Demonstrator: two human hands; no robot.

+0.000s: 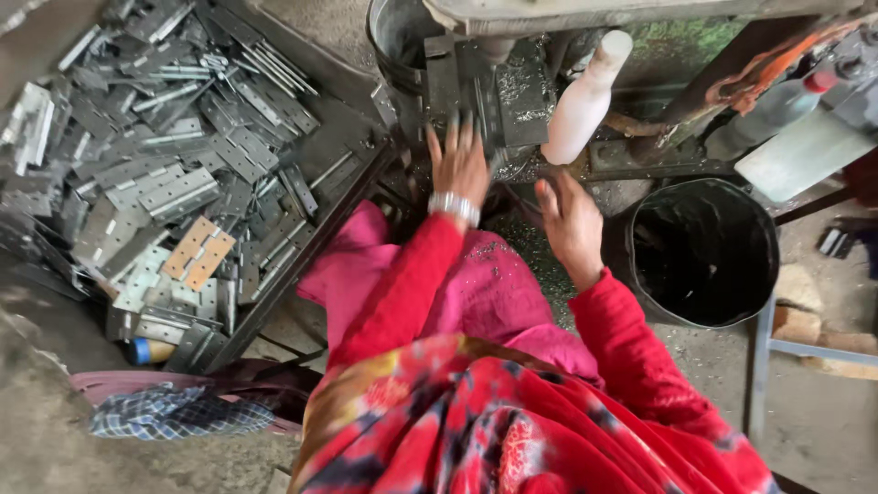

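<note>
While both red-sleeved hands reach in, left hand fingers spread flat on grey metal hinge plate under machine head, right hand loosely open, empty; swarf-covered bench. Risk: fingers could get pinched.

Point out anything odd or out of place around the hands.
One rusty orange hinge plate lies among the grey hinge plates heaped at left. Metal shavings are strewn below the machine, between the left hand and right hand, and onto the pink cloth.
</note>
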